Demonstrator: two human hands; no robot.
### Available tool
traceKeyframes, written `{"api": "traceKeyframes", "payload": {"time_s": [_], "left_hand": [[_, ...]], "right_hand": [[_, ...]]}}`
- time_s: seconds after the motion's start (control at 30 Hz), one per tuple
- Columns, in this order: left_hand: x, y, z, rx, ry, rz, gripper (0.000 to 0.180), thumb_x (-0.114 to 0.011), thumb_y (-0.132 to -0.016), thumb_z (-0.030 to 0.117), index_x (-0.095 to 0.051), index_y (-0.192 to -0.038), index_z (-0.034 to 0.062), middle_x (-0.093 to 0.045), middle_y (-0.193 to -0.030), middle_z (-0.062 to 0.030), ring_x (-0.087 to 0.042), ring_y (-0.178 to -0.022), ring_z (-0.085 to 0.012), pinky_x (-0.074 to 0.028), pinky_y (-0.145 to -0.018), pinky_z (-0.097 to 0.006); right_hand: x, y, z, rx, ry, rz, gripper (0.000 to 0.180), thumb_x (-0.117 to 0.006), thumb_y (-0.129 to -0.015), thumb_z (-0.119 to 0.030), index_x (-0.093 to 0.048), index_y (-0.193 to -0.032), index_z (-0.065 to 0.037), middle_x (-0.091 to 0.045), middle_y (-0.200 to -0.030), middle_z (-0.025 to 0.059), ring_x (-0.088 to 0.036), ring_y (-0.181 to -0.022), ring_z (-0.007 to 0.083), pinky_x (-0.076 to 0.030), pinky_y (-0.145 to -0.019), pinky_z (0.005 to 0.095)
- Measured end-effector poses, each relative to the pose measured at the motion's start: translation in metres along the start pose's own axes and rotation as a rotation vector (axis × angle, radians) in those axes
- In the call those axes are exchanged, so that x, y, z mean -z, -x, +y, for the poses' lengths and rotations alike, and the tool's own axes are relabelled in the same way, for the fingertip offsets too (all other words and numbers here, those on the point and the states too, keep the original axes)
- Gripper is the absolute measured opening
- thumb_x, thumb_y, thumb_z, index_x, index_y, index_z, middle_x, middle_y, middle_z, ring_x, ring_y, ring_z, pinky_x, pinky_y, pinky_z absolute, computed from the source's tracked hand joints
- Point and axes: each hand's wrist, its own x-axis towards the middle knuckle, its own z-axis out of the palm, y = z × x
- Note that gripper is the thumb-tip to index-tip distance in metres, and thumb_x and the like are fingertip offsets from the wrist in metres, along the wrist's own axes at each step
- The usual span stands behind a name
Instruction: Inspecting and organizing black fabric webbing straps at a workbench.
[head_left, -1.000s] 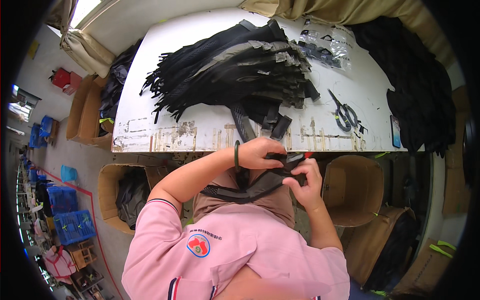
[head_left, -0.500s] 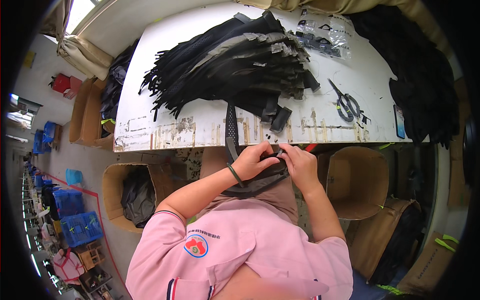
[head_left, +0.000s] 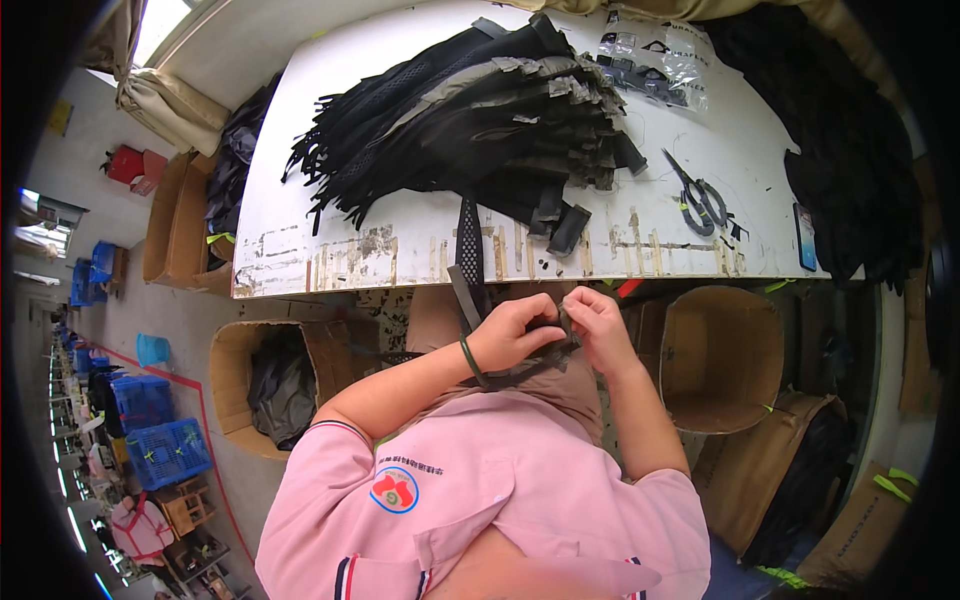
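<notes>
Pinching a black strap [head_left: 466, 262] together below the table edge [head_left: 520, 284], both hands [head_left: 560, 325] closed on it, lap space tight.

A single head-worn fisheye view is provided, directed steeply downward over the wearer's chest. The hands [head_left: 555, 330] are seen close, below centre; the table [head_left: 400, 245] is seen beyond, toward the top. Straight edges are bent near the rim.
</notes>
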Motion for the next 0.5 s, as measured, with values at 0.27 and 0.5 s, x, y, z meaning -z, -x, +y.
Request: {"api": "traceKeyframes", "payload": {"time_s": [0.27,0.5], "left_hand": [[0.017,-0.008,-0.022,0.128,1.026,0.020,0.012,-0.060,-0.090,0.001,-0.062,-0.101,0.0033,-0.060,-0.096,-0.0004,-0.057,-0.089,-0.0091,-0.047,-0.080,-0.023],[0.019,-0.012,-0.024,0.044,0.887,-0.042,0.018,-0.059,-0.090,0.002,-0.062,-0.108,0.0038,-0.060,-0.097,-0.0026,-0.057,-0.090,-0.0097,-0.047,-0.080,-0.023]], "right_hand": [[-0.008,0.019,-0.006,-0.191,-0.480,-0.336,0.023,-0.063,-0.092,-0.018,-0.060,-0.111,-0.006,-0.062,-0.100,-0.0001,-0.057,-0.088,0.0092,-0.046,-0.077,0.0260],[-0.024,0.029,-0.009,-0.210,-0.900,-0.210,0.010,-0.062,-0.090,-0.009,-0.056,-0.098,-0.008,-0.062,-0.086,0.0005,-0.058,-0.070,0.0123,-0.047,-0.065,0.0272]]}}
